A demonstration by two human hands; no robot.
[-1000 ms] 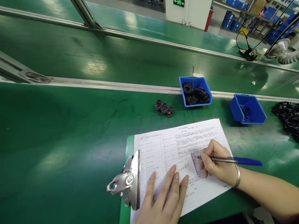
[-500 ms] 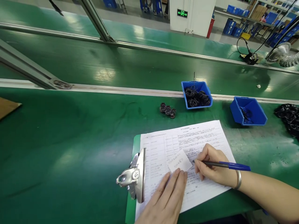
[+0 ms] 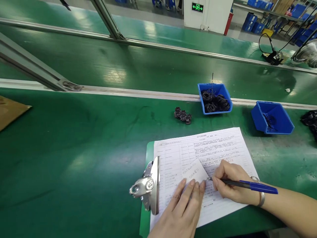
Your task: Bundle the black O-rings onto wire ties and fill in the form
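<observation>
A green clipboard with a large silver clip holds printed sheets. On the sheets lies a small white slip with handwriting. My left hand rests flat, fingertips on the slip's lower edge, fingers stretched out. My right hand grips a pen with a blue cap on its rear end; the pen tip is at the slip's right corner.
Behind the clipboard are a small dark cluster of parts, a blue bin with black coils and another blue bin. Black parts lie far right, cardboard far left. A metal rail crosses behind.
The view has shifted, so the scene sits slightly further right. My left fingers and the pen tip are now closer together, with the tip lower beside the slip's right corner.
</observation>
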